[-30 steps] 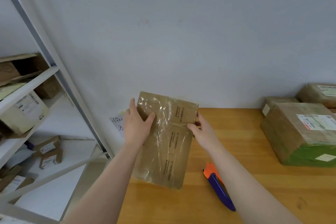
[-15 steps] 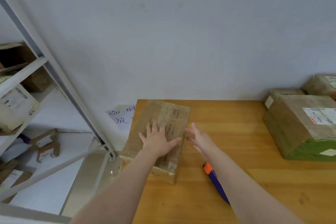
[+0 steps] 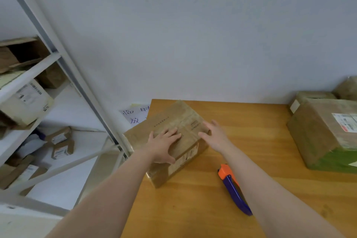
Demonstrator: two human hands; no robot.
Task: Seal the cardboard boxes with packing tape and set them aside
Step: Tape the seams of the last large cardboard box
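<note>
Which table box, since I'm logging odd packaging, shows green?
The big labelled box at the table's right: its lower near side is green. The box under the left hand and the small rear box are plain brown.

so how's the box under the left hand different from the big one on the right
The small box is flatter than the big box. The left hand lies flat on the small box; the big box is untouched. The big box has a white label and green base; the small box's top has neither. Both are brown cardboard on the table.
</note>
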